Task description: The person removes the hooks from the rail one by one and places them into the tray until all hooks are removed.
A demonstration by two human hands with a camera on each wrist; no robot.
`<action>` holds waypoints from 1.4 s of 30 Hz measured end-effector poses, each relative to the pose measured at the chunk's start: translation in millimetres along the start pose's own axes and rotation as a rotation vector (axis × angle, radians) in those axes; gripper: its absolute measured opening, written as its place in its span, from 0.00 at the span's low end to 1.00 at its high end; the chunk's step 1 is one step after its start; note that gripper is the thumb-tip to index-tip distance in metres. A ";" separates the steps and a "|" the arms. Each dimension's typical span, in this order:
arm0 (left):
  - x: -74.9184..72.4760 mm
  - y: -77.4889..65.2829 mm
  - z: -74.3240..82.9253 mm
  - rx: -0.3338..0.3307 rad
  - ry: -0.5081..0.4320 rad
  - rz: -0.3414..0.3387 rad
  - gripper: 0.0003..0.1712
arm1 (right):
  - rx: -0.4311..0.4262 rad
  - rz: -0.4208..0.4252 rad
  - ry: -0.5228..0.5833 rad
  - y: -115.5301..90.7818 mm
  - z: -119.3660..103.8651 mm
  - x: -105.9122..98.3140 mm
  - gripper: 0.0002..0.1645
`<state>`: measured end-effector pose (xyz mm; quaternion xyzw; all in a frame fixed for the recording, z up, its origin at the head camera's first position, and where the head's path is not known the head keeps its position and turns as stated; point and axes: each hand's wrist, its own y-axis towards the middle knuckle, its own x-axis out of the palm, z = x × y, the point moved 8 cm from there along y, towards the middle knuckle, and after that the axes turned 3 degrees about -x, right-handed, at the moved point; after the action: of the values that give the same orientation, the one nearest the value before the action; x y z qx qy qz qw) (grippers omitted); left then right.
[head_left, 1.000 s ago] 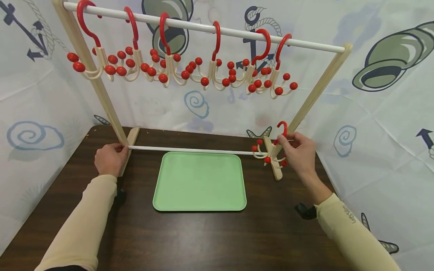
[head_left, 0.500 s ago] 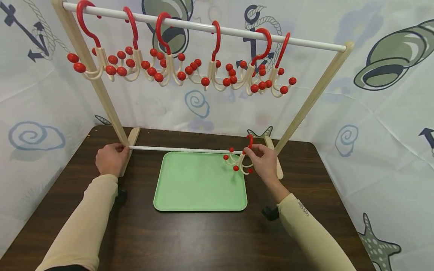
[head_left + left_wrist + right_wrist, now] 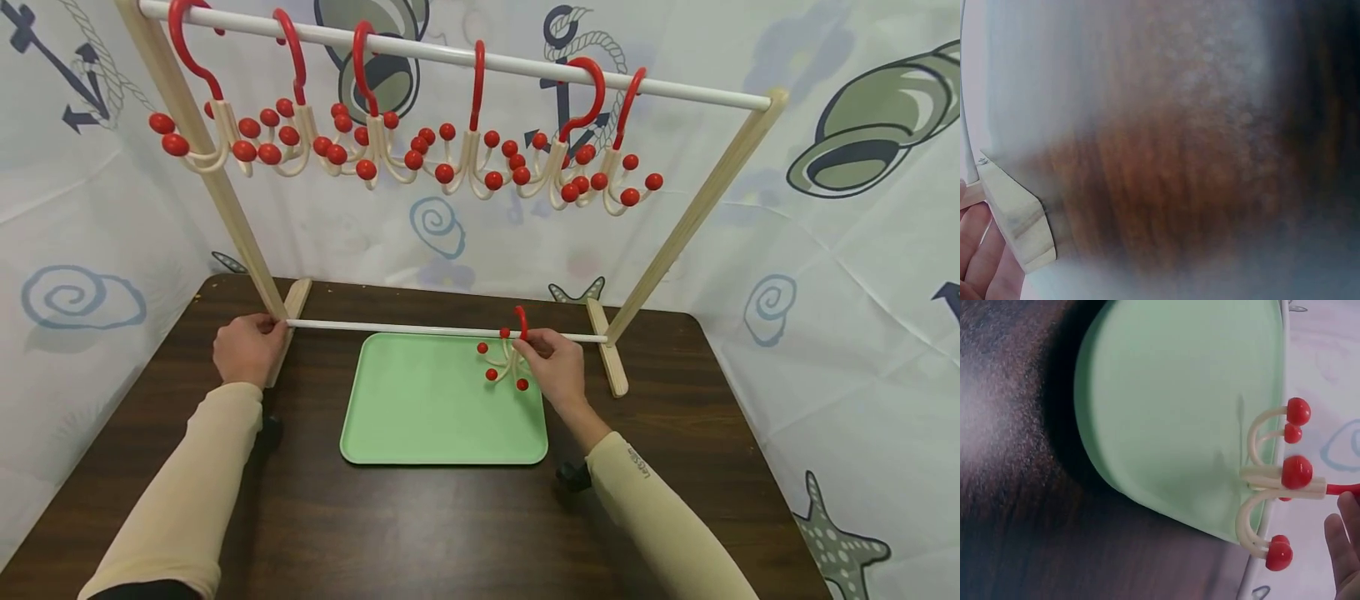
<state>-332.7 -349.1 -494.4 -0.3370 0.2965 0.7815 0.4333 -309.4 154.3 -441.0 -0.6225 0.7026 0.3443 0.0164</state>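
My right hand (image 3: 555,367) pinches a hook hanger (image 3: 510,360) by the lower part of its red hook. Its cream prongs with red ball tips hang over the back right part of the green tray (image 3: 442,425). In the right wrist view the hook hanger (image 3: 1285,481) shows its prongs near the tray rim, with fingers (image 3: 1341,544) at the hook. At the rack's lower left corner, my left hand (image 3: 247,350) grips the wooden rack (image 3: 232,208) near its foot. The left wrist view shows fingers (image 3: 982,250) beside the wooden foot (image 3: 1022,225).
Several similar hangers (image 3: 375,142) hang by red hooks from the rack's white top bar (image 3: 442,52). A white lower bar (image 3: 337,326) runs just behind the tray. The right foot (image 3: 611,367) stands on the dark wooden table (image 3: 420,533). Printed cloth (image 3: 510,250) encloses the back and sides.
My right hand has carried the hook hanger leftward from the rack's right post to over the tray. The left hand stays at the left post. Some hanging hangers have swung slightly.
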 end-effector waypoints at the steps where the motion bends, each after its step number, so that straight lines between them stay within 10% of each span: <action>1: -0.2 -0.3 0.5 0.002 0.002 0.002 0.25 | -0.008 -0.003 -0.007 -0.4 -0.4 0.8 0.11; 24: 0.4 0.4 -1.4 -0.009 0.003 0.002 0.26 | -0.008 -0.127 -0.081 -17.9 2.9 7.9 0.17; 42: 0.2 0.8 -1.8 -0.003 0.002 0.007 0.26 | -0.030 -0.051 0.061 -63.6 -5.5 -26.9 0.14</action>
<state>-333.1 -350.7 -495.5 -0.3374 0.2971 0.7832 0.4296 -244.8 175.6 -454.1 -0.6506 0.6816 0.3350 -0.0055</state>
